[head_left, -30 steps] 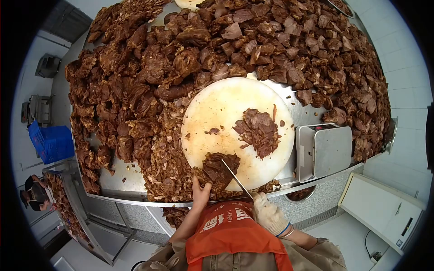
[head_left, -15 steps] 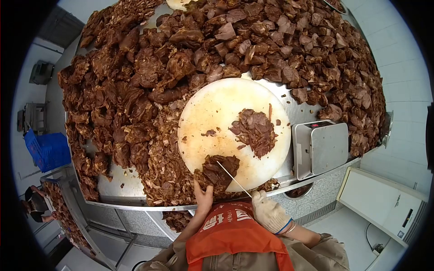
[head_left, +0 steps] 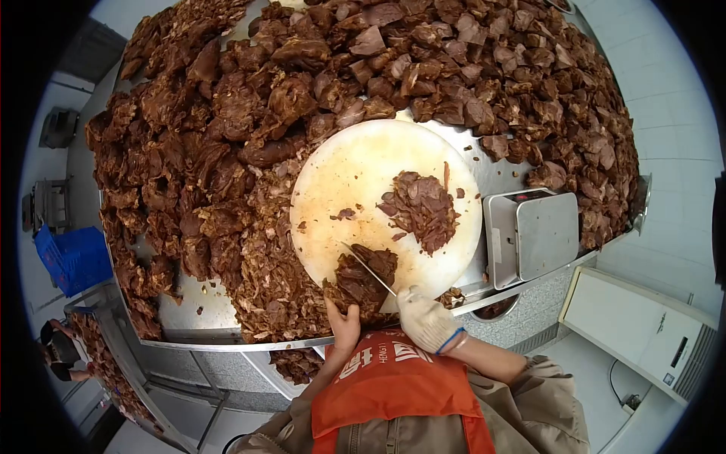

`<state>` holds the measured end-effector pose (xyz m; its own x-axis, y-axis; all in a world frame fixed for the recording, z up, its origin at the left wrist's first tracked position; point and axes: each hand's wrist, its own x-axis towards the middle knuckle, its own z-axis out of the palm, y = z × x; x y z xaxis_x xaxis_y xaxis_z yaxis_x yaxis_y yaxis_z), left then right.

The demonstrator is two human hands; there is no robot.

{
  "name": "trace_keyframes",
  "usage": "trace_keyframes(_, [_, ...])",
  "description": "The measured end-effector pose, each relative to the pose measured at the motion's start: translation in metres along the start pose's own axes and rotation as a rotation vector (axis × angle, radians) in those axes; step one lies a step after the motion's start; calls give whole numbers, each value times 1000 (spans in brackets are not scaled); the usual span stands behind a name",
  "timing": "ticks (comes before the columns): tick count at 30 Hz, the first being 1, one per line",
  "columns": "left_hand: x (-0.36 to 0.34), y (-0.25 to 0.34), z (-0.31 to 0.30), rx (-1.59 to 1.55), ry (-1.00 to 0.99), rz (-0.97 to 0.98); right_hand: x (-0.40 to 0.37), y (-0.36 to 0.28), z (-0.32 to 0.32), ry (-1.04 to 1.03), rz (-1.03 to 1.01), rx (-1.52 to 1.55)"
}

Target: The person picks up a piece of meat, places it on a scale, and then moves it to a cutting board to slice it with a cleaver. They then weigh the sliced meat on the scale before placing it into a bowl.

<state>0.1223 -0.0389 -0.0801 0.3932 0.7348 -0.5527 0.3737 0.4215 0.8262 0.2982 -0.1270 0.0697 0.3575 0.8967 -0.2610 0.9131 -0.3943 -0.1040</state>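
A round white cutting board (head_left: 325, 189) bears a dark piece of meat (head_left: 367, 276) at its lower edge and a heap of sliced meat (head_left: 423, 210) right of its middle. My bare left hand (head_left: 345, 324) presses on the lower left of the piece, its fingers partly hidden by the meat. In a white glove, my right hand (head_left: 425, 318) is wrapped round the handle of a knife. The thin blade (head_left: 370, 270) crosses the piece, its tip pointing up and left over the board.
Large piles of meat (head_left: 227, 113) surround the board on a metal table. Right of the board is a metal scale (head_left: 546, 233). A blue crate (head_left: 74, 259) and another person (head_left: 64, 349) are at the far left. A white appliance (head_left: 635, 329) is at the lower right.
My right hand and the knife have moved left and up, and the blade reaches further across the meat. The view has shifted slightly. My left hand still touches the piece.
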Motion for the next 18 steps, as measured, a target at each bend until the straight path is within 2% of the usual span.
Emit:
trace_keyframes(2, [-2, 2, 1, -9, 1, -25, -4, 6, 29, 69, -18, 62])
trace_keyframes(4, [0, -8, 1, -38, 67, -58, -19, 2, 32, -72, 39, 92])
trace_keyframes(6, [4, -24, -3, -35, 68, -110, -29, 2, 26, -19, -38, 6])
trace_keyframes(7, [2, -23, -5, -27, 56, -166, -28, -4, 27, -27, 26, -38])
trace_keyframes(8, [2, -22, -4, -6, 60, -119, -29, -6, 28, -36, 93, -84])
trace_keyframes(9, [3, -20, -3, -2, 56, -122, -29, -3, 35, -36, 36, -104])
trace_keyframes(10, [0, -1, -1, 11, 56, -111, -28, -2, 32, -39, 44, -101])
trace_keyframes(12, [-5, 24, 3, 27, 54, -104, -26, -2, 23, 55, 7, -303])
trace_keyframes(14, [-8, 36, 7, 30, 105, -245, -29, 1, 26, 40, 6, -260])
trace_keyframes(16, [-6, 10, 1, 2, 94, -170, -29, 2, 27, 35, 8, -219])
trace_keyframes(18, [0, -10, -3, -28, 88, -102, -30, 0, 25, 112, 29, -250])
